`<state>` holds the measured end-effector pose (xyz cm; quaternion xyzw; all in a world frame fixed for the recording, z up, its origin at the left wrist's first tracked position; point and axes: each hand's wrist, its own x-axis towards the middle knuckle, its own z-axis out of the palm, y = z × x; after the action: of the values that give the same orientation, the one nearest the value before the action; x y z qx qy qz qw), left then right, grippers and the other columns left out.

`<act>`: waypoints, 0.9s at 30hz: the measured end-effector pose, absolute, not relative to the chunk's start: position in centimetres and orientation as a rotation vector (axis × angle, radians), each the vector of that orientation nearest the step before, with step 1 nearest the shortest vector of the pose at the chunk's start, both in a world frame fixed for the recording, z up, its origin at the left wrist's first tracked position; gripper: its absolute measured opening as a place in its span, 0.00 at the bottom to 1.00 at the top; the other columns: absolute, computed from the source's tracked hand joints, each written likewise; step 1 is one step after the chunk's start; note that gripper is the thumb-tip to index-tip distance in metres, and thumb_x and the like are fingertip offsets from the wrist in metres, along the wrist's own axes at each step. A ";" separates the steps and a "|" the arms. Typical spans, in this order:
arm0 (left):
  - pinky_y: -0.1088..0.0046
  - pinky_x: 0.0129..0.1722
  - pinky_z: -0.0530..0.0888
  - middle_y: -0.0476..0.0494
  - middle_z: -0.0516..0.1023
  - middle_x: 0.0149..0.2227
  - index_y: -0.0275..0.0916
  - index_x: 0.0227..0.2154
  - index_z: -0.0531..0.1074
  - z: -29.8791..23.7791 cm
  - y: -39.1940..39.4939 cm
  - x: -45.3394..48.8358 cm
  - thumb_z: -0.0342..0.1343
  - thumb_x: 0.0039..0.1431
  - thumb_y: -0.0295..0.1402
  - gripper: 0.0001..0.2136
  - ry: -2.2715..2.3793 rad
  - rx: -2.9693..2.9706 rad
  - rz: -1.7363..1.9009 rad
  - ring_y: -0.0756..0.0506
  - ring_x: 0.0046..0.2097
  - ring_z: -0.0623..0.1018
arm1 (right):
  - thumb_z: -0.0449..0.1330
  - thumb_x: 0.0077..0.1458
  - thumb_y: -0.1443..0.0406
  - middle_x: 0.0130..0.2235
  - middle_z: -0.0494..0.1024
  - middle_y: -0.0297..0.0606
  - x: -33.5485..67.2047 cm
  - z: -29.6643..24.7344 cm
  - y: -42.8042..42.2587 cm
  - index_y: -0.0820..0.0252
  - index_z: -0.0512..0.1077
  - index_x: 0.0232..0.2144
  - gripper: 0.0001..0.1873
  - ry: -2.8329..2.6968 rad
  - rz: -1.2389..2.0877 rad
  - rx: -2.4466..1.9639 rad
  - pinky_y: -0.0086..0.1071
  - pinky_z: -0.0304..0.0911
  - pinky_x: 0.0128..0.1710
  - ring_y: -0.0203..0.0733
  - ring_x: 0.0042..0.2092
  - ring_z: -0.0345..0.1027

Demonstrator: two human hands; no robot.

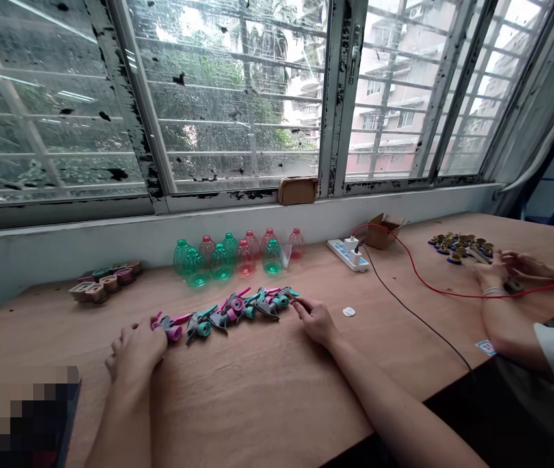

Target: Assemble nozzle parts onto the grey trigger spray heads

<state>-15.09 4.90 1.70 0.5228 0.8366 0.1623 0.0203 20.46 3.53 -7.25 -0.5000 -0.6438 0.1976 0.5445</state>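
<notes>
A pixelated patch hides the lower-left corner. The trigger spray heads (228, 312) lie mid-table in a row of overlapping teal and pink pieces, so their number is hard to make out. The left hand (135, 351) lies palm down and slack at the row's left end, gripping nothing. The right hand (316, 321) bends its fingers onto the rightmost head; whether they pinch it cannot be told. A co-worker's hands (501, 268) partly cover small parts (460, 245), and that person is cut off at the right. Teal and pink bottles (231, 257) stand near the wall. Bare table (267, 383) stretches from the row to the near edge.
</notes>
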 end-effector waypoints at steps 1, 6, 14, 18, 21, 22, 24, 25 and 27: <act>0.48 0.47 0.66 0.28 0.63 0.56 0.41 0.54 0.66 1.7 4.9 -14.9 0.42 0.58 0.39 0.22 2.590 1.700 0.566 0.26 0.55 0.65 | 0.52 0.59 0.56 0.22 0.68 0.33 20.5 -7.2 3.5 0.61 0.77 0.38 0.18 -1.527 0.469 -1.187 0.26 0.54 0.23 0.35 0.24 0.59; 0.61 0.54 0.64 0.40 0.67 0.56 0.43 0.45 0.74 0.8 5.4 -13.0 0.48 0.52 0.30 0.18 2.030 2.560 0.595 0.38 0.54 0.67 | 0.52 0.58 0.55 0.22 0.67 0.32 20.7 -7.3 3.6 0.61 0.77 0.37 0.19 -1.518 0.474 -1.199 0.26 0.54 0.23 0.35 0.24 0.59; 0.51 0.50 0.64 0.37 0.68 0.56 0.43 0.46 0.74 -1.6 5.1 -10.7 0.47 0.52 0.26 0.20 2.161 2.525 0.290 0.33 0.56 0.64 | 0.52 0.58 0.54 0.21 0.66 0.32 21.1 -7.7 3.9 0.62 0.77 0.37 0.20 -1.498 0.494 -1.217 0.27 0.53 0.23 0.35 0.23 0.57; 0.51 0.47 0.64 0.36 0.68 0.55 0.41 0.46 0.74 -1.8 5.1 -10.5 0.46 0.52 0.27 0.19 2.241 2.451 0.277 0.32 0.55 0.63 | 0.53 0.57 0.54 0.21 0.65 0.31 21.1 -7.7 3.9 0.62 0.77 0.37 0.20 -1.495 0.506 -1.209 0.27 0.53 0.23 0.35 0.23 0.57; 0.51 0.47 0.64 0.37 0.69 0.55 0.42 0.46 0.74 -1.8 5.2 -10.2 0.47 0.54 0.28 0.18 2.232 2.461 0.308 0.33 0.54 0.64 | 0.53 0.57 0.54 0.21 0.65 0.31 21.1 -7.7 4.0 0.62 0.77 0.38 0.20 -1.486 0.512 -1.204 0.27 0.53 0.23 0.35 0.23 0.58; 0.51 0.48 0.63 0.37 0.69 0.54 0.42 0.46 0.74 -1.9 5.3 -10.1 0.47 0.54 0.28 0.18 2.208 2.480 0.315 0.33 0.54 0.64 | 0.53 0.57 0.54 0.21 0.66 0.31 21.1 -7.7 4.0 0.62 0.77 0.38 0.20 -1.483 0.512 -1.203 0.26 0.54 0.23 0.35 0.23 0.58; 0.51 0.50 0.62 0.38 0.70 0.54 0.43 0.46 0.74 -1.9 5.2 -9.7 0.48 0.55 0.28 0.17 2.130 2.545 0.325 0.34 0.54 0.65 | 0.53 0.57 0.54 0.21 0.66 0.32 21.2 -7.8 4.1 0.62 0.77 0.38 0.20 -1.483 0.513 -1.204 0.26 0.54 0.23 0.35 0.23 0.58; 0.51 0.51 0.62 0.38 0.71 0.54 0.42 0.46 0.74 -1.9 5.2 -9.4 0.48 0.55 0.28 0.17 2.090 2.578 0.333 0.34 0.54 0.66 | 0.53 0.57 0.54 0.21 0.66 0.32 21.2 -7.9 4.1 0.62 0.77 0.38 0.20 -1.484 0.514 -1.204 0.26 0.54 0.23 0.35 0.23 0.58; 0.54 0.51 0.63 0.38 0.71 0.53 0.41 0.45 0.74 -2.1 5.2 -8.9 0.48 0.55 0.28 0.16 2.025 2.630 0.359 0.35 0.54 0.67 | 0.53 0.57 0.54 0.21 0.66 0.32 21.2 -7.9 4.2 0.62 0.77 0.39 0.20 -1.487 0.513 -1.206 0.26 0.54 0.23 0.35 0.23 0.58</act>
<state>-8.91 5.20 -2.07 0.7839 0.6036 0.1071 -0.0984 21.23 4.20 -7.95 -0.5088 -0.6277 0.2166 0.5478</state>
